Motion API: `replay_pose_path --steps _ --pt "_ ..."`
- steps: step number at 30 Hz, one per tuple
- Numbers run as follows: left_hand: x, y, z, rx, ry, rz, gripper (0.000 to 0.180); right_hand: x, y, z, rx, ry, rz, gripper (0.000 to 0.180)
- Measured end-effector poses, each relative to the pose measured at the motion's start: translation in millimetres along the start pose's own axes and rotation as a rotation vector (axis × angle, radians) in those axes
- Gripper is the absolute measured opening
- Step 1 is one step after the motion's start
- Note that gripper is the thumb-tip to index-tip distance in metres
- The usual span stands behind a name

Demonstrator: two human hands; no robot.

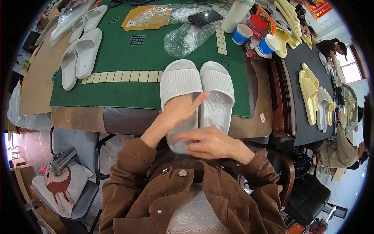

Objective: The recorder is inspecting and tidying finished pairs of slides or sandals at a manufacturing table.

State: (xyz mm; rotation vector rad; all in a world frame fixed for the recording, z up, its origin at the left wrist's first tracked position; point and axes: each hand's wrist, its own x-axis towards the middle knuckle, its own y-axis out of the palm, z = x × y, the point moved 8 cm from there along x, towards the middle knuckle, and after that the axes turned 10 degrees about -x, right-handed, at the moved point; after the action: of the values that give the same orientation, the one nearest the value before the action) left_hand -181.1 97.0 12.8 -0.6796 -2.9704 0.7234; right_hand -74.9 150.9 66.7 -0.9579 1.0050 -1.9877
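A pair of off-white slide slippers lies side by side at the near edge of the table, toes pointing away from me. My left hand reaches into the left slipper, its fingers hidden under the ribbed strap and its thumb stretched out toward the other slipper. I hold that slipper with this hand. Its heel overhangs the table edge. My right hand is over the heel, index finger extended across the footbed and the others loosely bent. Whether the fingertip touches is unclear. The right slipper stands untouched by a grip.
Two more pairs of white slippers lie at the far left of the green mat. Clear plastic bags, a black phone, a white bottle and paper cups stand farther back. Yellow slippers lie on the dark right-hand table.
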Motion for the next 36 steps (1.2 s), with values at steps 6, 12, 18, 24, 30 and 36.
replay_pose_path --steps 6,12,18,24,30,36 --pt "-5.0 -2.1 -0.1 -0.014 0.001 0.052 0.067 4.1 7.0 -10.4 0.186 0.008 -0.022 0.014" --pt "-24.1 -1.1 -0.9 0.045 0.112 -0.005 0.057 -15.0 -1.5 -63.3 0.409 0.425 -0.190 0.012" --pt "-49.6 -4.8 -12.5 -0.118 0.242 -0.008 0.055 -17.1 3.4 -92.1 0.695 0.564 -0.314 0.013" --pt "-45.8 -5.8 -12.8 -0.314 0.223 0.011 0.050 -3.9 -11.1 -88.2 0.501 0.650 -0.071 0.011" --pt "-47.3 -6.2 -15.1 -0.198 0.280 -0.028 0.049 -12.7 -30.3 -74.3 0.141 0.278 -0.252 0.014" --pt "-48.6 -4.6 -17.3 -0.067 0.339 -0.033 0.053 -25.9 -42.0 -73.4 -0.162 0.412 -0.251 0.027"
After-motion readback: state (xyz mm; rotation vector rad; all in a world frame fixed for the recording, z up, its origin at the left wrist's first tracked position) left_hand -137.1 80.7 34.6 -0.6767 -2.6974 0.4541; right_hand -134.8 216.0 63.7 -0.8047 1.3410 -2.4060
